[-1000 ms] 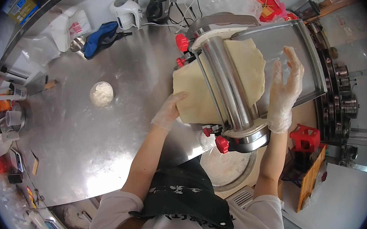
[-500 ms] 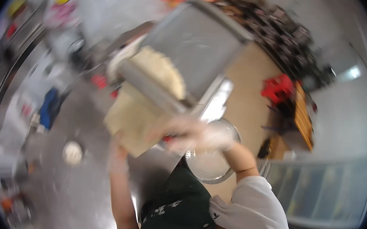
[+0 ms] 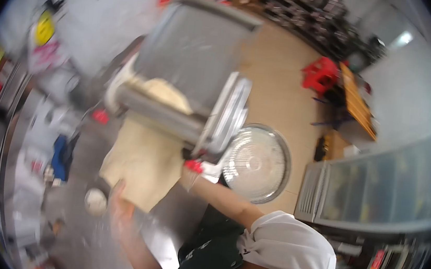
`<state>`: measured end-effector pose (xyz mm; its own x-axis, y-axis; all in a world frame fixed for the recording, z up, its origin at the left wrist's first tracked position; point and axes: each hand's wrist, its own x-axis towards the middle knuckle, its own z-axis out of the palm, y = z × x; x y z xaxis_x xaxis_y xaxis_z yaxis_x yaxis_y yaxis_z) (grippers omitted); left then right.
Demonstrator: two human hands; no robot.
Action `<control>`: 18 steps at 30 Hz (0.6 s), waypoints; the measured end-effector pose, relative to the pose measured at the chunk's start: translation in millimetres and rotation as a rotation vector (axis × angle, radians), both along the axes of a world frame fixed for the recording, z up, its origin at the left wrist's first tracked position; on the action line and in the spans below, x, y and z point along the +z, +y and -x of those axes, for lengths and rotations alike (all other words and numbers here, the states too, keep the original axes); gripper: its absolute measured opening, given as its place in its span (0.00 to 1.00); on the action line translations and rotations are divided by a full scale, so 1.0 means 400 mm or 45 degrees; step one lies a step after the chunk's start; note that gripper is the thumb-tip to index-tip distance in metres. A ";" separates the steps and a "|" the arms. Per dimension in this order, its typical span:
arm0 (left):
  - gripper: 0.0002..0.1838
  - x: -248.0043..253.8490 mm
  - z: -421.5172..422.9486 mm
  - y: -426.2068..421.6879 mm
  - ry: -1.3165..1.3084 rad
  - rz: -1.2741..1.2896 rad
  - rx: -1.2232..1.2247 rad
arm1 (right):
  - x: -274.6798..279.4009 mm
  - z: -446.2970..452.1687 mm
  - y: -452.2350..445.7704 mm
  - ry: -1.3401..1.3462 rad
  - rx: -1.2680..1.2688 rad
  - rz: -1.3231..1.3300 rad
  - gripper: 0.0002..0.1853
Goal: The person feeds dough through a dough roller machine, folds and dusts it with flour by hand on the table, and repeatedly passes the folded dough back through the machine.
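Stretching from the near side of a roller machine [image 3: 167, 115], a pale dough sheet [image 3: 144, 164] spreads above the desk [image 3: 84, 155]. Its long axis seems to run through the rollers, from far to near and slightly left, with the free edge toward the person. A paler flap [image 3: 166, 93] shows beyond the rollers in line with it; the rollers hide whether both are one piece.

The left hand [image 3: 123, 209] is at the near edge, its thumb pointing far and apparently against the dough; blur keeps me from telling whether the fingers pinch it from below. The right hand [image 3: 189, 178] sits by the right edge, just beside a red knob [image 3: 193, 166]; its fingers are mostly hidden, so I cannot tell whether they are spread or pressed together.

As I judge it, uneven support between the hands could skew the sheet, creasing or tearing it near the rollers, and soft dough could sag under its own weight or snag on the knob.

Farther out, a metal tray [image 3: 197, 54] slopes on the far side. A small bowl of white powder [image 3: 96, 202] stands left of the left hand, and a round pan [image 3: 256, 162] lies right of the machine.
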<state>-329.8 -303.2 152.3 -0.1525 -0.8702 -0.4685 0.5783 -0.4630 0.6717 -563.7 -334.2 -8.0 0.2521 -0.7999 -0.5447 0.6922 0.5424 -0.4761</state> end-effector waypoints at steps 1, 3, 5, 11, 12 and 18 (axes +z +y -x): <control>0.29 0.038 0.002 0.024 0.015 0.048 0.023 | 0.000 -0.015 -0.034 -0.088 -0.109 -0.011 0.17; 0.29 0.081 0.018 0.028 -0.004 -0.062 0.122 | 0.008 -0.026 -0.091 -0.218 -0.301 -0.024 0.17; 0.29 0.057 -0.002 0.015 0.011 -0.198 0.181 | 0.012 -0.025 -0.126 -0.272 -0.433 -0.023 0.17; 0.29 0.017 -0.044 0.033 0.175 -0.095 0.124 | 0.018 0.025 -0.159 -0.230 -0.552 0.005 0.17; 0.29 0.016 -0.048 0.039 0.175 -0.094 0.131 | 0.012 0.032 -0.156 -0.207 -0.541 0.011 0.17; 0.31 -0.001 -0.061 0.084 0.153 -0.084 0.172 | 0.021 0.074 -0.142 -0.106 -0.498 0.015 0.17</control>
<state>-305.5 -269.8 152.1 -0.0947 -0.8547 -0.5105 0.7126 -0.4163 0.5648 -593.4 -390.9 0.2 -0.0298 -0.8504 -0.5252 0.8820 0.2248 -0.4142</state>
